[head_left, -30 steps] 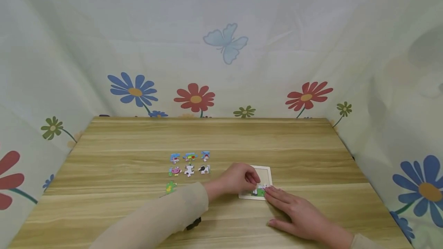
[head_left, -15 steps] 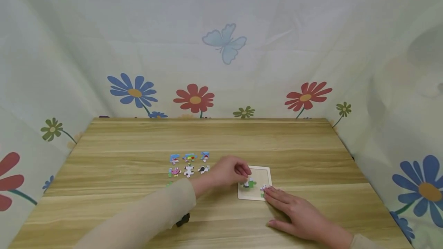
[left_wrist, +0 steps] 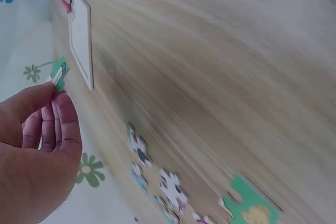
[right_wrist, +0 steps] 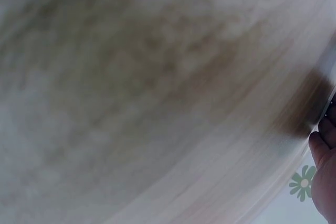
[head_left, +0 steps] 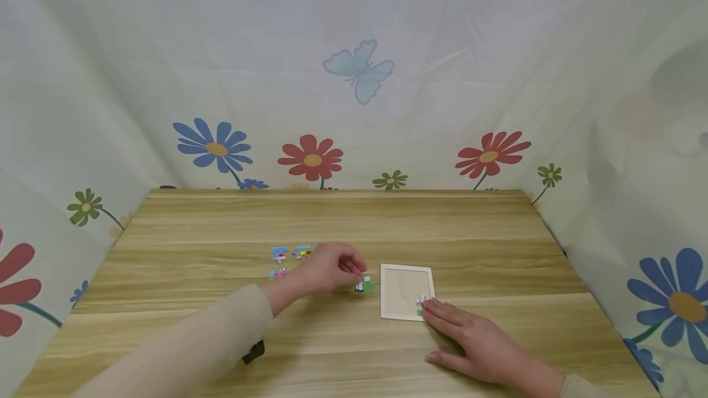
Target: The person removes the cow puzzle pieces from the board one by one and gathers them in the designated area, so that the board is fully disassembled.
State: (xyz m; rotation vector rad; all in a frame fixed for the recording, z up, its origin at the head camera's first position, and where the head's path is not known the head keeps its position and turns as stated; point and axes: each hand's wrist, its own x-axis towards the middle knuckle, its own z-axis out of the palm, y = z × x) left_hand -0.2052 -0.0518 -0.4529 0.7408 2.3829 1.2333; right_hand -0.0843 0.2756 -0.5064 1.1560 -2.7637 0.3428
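Observation:
My left hand pinches a green and white jigsaw piece between thumb and fingertips, above the table left of the puzzle tray. The same jigsaw piece shows at the fingertips in the left wrist view. The shallow square puzzle tray has a pale rim. In its lower right corner lies another jigsaw piece, partly covered. My right hand rests with fairly straight fingers on that corner, touching the piece and the rim. In the right wrist view, only part of the right hand shows, at the edge.
Loose jigsaw pieces lie left of the tray, including a blue-topped piece and a pink one; my left arm hides others. The left wrist view shows a white piece and a green one. A patterned curtain stands behind the table.
My left hand has moved left, lifting the green and white jigsaw piece out of the tray and past its left rim. The right hand stays on the tray's corner.

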